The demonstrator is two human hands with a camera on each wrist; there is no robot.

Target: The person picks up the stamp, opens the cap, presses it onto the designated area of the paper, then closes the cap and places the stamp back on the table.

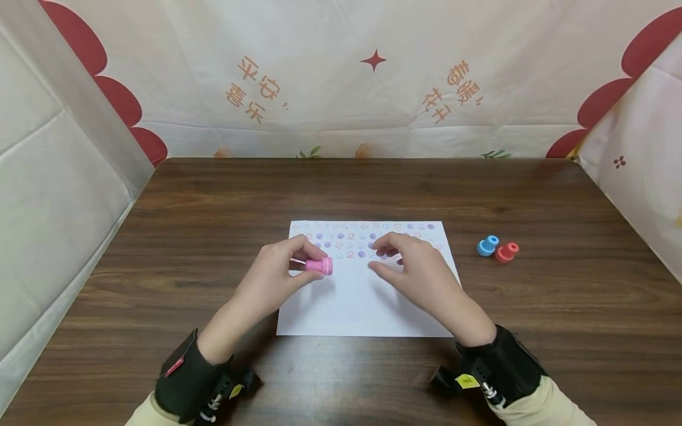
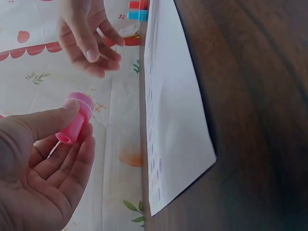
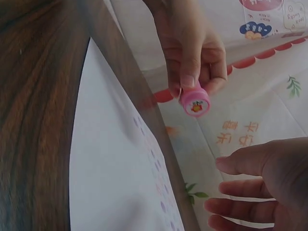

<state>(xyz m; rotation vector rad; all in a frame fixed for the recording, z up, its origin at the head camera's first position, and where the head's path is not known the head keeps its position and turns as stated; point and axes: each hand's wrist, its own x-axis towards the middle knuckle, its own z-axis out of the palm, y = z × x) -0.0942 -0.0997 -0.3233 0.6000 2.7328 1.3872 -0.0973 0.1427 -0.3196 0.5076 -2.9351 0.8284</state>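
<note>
A pink toy stamp [image 1: 319,266] is pinched between the thumb and fingers of my left hand [image 1: 279,269], above the left part of a white sheet of paper [image 1: 341,307]. In the right wrist view the stamp's round end [image 3: 197,107] carries a small coloured picture. My right hand [image 1: 418,269] hovers over the right part of the sheet, fingers loosely bent and apart, holding nothing. Rows of small purple, blue and red prints [image 1: 350,236] cover the paper's upper part; both hands hide some of them.
Right of the paper, a blue stamp [image 1: 487,246] and a red stamp [image 1: 507,253] stand side by side on the dark wooden table [image 1: 213,195]. A pale patterned cloth [image 1: 330,71] hangs behind the table and along its sides.
</note>
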